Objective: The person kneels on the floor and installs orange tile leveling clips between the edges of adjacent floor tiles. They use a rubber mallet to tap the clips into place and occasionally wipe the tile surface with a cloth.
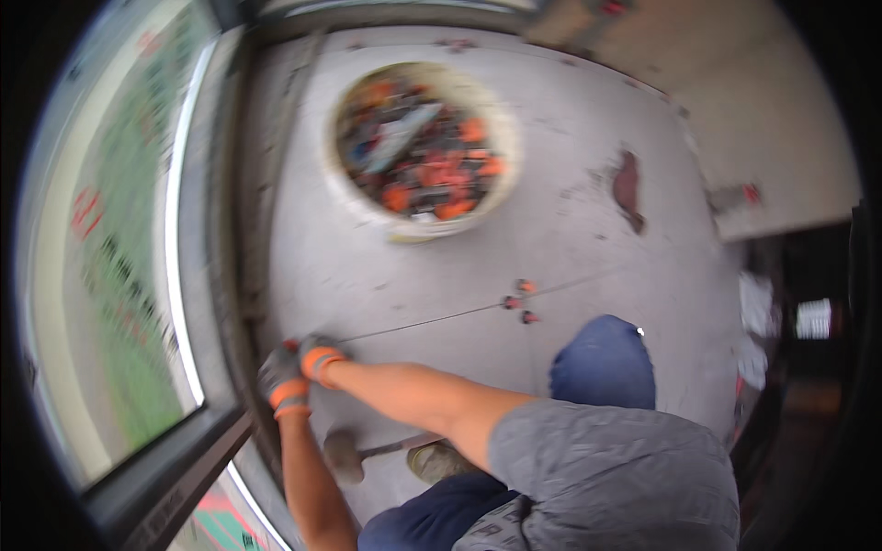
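My left hand (282,375) and my right hand (320,355), both in grey gloves with orange cuffs, are close together at the floor's left edge, beside the window frame. A small red piece (291,344) shows at the fingertips of my left hand; blur hides whether it is gripped. Right at my right hand, a joint line (427,319) between large grey floor tiles (413,289) begins. Several small red-and-black tile levelling caps (513,302) stand where joints meet. A mallet (343,454) lies on the floor near my left forearm, its handle pointing toward my shoe.
A large pale bucket (506,158) full of orange, red and black pieces stands ahead, with a light flat tool (403,138) on top. A reddish-brown scrap (627,193) lies to the right. Window glass (138,275) borders the left; a beige panel (765,124) occupies the far right.
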